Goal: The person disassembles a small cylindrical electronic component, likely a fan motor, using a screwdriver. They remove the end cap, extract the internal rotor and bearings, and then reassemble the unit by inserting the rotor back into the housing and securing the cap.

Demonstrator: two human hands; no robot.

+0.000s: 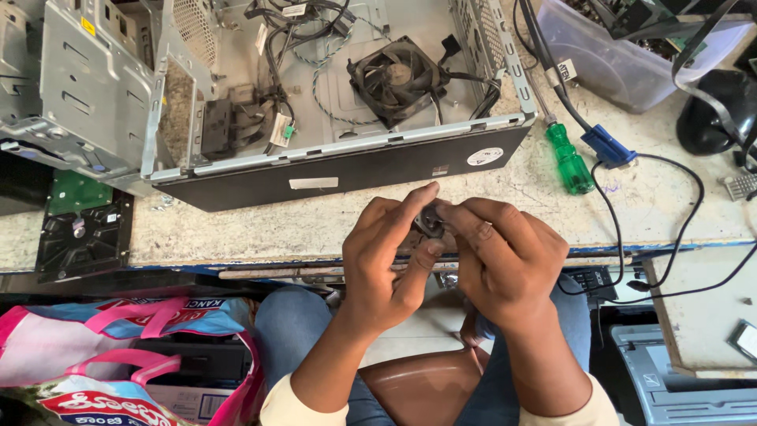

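My left hand [386,264] and my right hand [505,256] meet over the front edge of the workbench [260,229]. Together they pinch a small dark round part [430,221], mostly hidden by the fingers. Just beyond them lies an open grey computer case [339,170] on its side, with a black fan [394,79] and loose cables [303,35] inside. I cannot tell what the small part is.
A green-handled screwdriver [569,158] and a blue cable plug [607,146] lie right of the case. A hard drive [83,229] sits at the left edge. A clear plastic bin [623,55] stands back right. A pink bag [118,355] is by my left knee.
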